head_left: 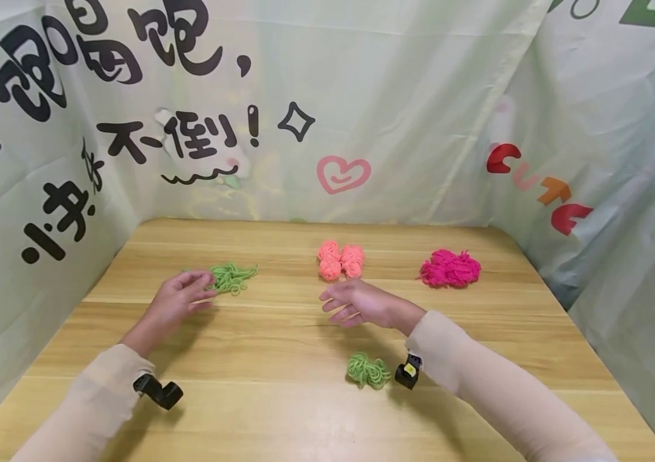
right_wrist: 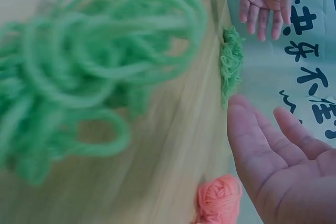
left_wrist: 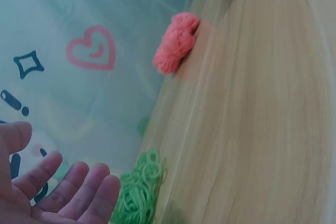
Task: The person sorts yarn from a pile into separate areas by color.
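Note:
On the left of the table, my left hand (head_left: 187, 295) hovers beside a loose heap of green yarn (head_left: 233, 278); its fingers are relaxed and hold nothing. My right hand (head_left: 364, 303) is held above the table, just in front of a bundle of coral yarn (head_left: 340, 260), with empty, loosely extended fingers. A smaller green yarn bundle (head_left: 368, 370) lies nearer the front, below the right wrist. It looms large and blurred in the right wrist view. In the left wrist view the left hand's fingers (left_wrist: 79, 190) are spread next to the green heap (left_wrist: 139, 192).
A bundle of magenta yarn (head_left: 451, 268) lies at the back right of the wooden table (head_left: 258, 410). Printed cloth curtains (head_left: 419, 115) stand around the back and sides. Small black devices are strapped at both wrists, the left one (head_left: 158, 391) hanging close over the table.

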`<state>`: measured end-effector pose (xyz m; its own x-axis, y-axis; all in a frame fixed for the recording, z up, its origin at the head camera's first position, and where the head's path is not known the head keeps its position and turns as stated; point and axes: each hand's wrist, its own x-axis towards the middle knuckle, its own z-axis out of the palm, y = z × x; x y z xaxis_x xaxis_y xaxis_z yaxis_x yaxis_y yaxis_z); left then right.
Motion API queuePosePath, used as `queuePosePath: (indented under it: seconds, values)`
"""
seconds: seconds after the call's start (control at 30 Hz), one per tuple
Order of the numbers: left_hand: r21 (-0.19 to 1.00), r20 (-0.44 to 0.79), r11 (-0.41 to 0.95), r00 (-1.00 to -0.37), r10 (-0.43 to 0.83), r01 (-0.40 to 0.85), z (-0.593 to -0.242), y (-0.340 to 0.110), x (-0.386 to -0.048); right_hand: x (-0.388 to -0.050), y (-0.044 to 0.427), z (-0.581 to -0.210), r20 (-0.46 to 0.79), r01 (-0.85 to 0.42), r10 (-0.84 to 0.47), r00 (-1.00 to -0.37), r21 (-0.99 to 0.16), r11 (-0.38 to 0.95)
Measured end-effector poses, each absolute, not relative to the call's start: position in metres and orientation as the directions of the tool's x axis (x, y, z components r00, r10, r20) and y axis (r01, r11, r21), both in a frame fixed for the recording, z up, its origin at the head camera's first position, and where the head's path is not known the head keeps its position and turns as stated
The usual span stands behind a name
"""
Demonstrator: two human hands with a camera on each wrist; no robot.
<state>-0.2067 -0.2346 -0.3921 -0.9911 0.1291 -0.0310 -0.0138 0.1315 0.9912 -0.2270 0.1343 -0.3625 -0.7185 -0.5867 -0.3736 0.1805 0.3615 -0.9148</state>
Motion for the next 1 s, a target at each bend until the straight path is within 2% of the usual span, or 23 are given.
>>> queuePosePath:
  seconds: [0.17,0.3,0.53,0.8,1.0]
  values:
    - [0.982,-0.034,0.188,-0.991,0.128,-0.010,-0.393,-0.229,-0.206,-0.220,0.145,-0.370,-0.367,0.109,-0.600,-0.711,-0.900,0.422]
    - [0.978,-0.039,0.209,-0.994,0.101,-0.017,-0.396,-0.233,-0.210,-0.215,0.152,-0.374,-0.372,0.005,-0.633,-0.679,-0.864,0.503]
    - [0.987,-0.050,0.155,-0.998,0.044,-0.043,-0.402,-0.255,-0.220,-0.205,0.159,-0.380,-0.409,-0.165,-0.647,-0.644,-0.751,0.640]
    - [0.991,-0.041,0.126,-0.999,0.001,-0.041,-0.405,-0.277,-0.226,-0.196,0.166,-0.385,-0.444,-0.202,-0.634,-0.633,-0.696,0.689]
    - [0.996,-0.055,0.072,-0.998,-0.033,-0.057,-0.409,-0.286,-0.229,-0.192,0.166,-0.389,-0.437,-0.212,-0.645,-0.626,-0.701,0.681]
